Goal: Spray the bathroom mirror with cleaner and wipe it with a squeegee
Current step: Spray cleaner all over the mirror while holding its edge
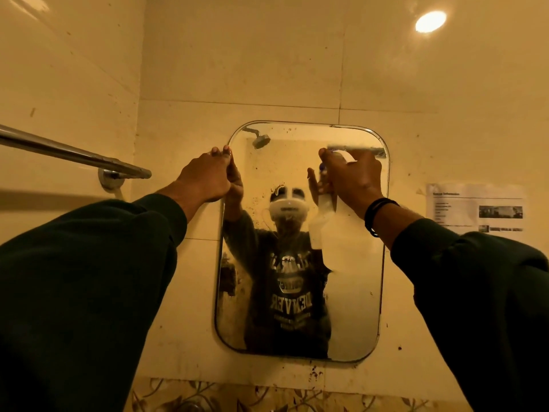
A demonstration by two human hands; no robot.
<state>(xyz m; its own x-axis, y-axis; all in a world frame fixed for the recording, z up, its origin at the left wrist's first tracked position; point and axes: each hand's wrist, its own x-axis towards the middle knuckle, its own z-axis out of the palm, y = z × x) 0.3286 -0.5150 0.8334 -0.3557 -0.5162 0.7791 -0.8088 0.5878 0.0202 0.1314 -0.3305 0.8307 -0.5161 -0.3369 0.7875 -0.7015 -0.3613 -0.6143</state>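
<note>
cream-tiled bathroom wall, yellow under one ceiling light (430, 22), with the mirror (350, 307) mounted in the middle of it. the right hand (355, 181) is closed around something up at the mirror's top right corner; a grey squeegee blade (361, 150) sticks out level from above the knuckles, lying against the glass just under the top edge. its handle is buried in the fist, so i can't say how the fingers sit on it. a black band (375, 215) circles that wrist, and the dark green sleeve (481, 307) runs back toward me. the left hand (208, 178) is curled over the mirror's upper left edge, fingertips hooked on the rim, pressing there.

the glass is rounded at the corners, speckled with dark spots and smeared along the left side; a clearer pale band runs down the right side below the blade. a whitish spray bottle (322, 221) shows in the glass near the right hand, too hazy to tell what is in it. a shower head (261, 141) shows in the reflection too. a chrome towel rail (74, 154) juts from the left wall, and a printed paper notice (475, 208) is stuck to the tiles right of the mirror.
</note>
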